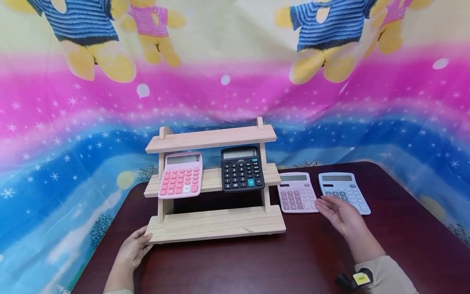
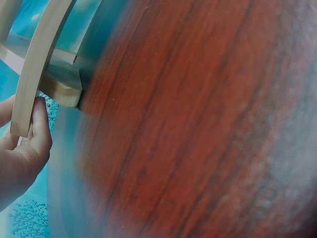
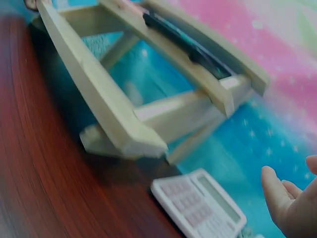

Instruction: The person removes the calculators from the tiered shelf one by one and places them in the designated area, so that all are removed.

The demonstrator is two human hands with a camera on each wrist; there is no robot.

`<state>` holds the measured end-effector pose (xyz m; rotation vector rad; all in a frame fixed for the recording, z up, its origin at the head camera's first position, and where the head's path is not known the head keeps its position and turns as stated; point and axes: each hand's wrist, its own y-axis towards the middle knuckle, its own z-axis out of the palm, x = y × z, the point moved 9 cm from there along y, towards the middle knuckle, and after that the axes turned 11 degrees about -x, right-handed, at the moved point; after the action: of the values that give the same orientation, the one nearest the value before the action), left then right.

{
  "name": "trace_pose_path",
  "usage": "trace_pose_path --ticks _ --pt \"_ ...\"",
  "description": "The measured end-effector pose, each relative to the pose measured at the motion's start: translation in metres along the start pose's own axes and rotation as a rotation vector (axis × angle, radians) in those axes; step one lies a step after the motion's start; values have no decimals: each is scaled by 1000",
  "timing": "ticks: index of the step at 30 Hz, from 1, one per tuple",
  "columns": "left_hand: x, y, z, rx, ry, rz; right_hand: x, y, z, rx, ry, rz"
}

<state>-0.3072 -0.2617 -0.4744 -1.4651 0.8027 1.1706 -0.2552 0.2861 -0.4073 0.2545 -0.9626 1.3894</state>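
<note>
My left hand grips the left end of the bottom board of a three-tier wooden shelf. In the left wrist view, the thumb and fingers lie on either side of that board's end. A pink calculator and a black calculator lean on the middle tier, their displays facing me. My right hand, fingers extended and holding nothing, hovers over the table's right side. Its fingertips overlap the edge of a pale pink calculator and a pale blue calculator in the head view.
The shelf and the two pale calculators stand on a dark red-brown wooden table. A printed cloth with bears and snowflakes hangs behind and around the table. A dark strap with a yellow label circles the right wrist.
</note>
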Motion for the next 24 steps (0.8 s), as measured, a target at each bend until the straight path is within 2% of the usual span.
trace_pose_path --ticks 7,13,24 --pt "2 2 0 -3 3 2 -19 -7 31 79 11 -4" --pt "2 3 0 -5 9 11 -39 -8 49 93 6 13" --pt "0 1 -1 -16 30 2 -60 -7 84 145 -92 -17"
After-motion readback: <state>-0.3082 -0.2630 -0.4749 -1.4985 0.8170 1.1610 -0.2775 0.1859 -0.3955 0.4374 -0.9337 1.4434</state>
